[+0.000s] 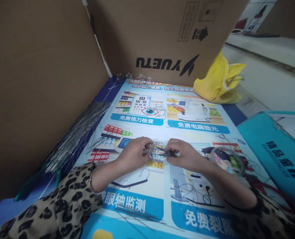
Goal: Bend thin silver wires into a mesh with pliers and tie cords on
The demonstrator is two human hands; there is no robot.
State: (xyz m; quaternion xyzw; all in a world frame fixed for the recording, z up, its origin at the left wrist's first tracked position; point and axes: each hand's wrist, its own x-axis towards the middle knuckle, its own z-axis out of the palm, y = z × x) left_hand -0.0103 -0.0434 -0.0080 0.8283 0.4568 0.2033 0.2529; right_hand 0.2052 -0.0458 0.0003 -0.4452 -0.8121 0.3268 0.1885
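In the middle of the printed poster, my two hands work close together. My right hand is closed around small dark metal pliers, whose jaws point left. My left hand pinches a piece of thin, looped wire near those jaws. Fine loops of the wire spread between and below my fingertips. The pliers' handles are mostly hidden in my right palm, and blur keeps me from telling whether the jaws touch the wire.
A bundle of straight wires lies at the left. Cut wire pieces are scattered in front. A clear ring-shaped roll and a turquoise box are on the right. Cardboard walls the back, beside a yellow bag.
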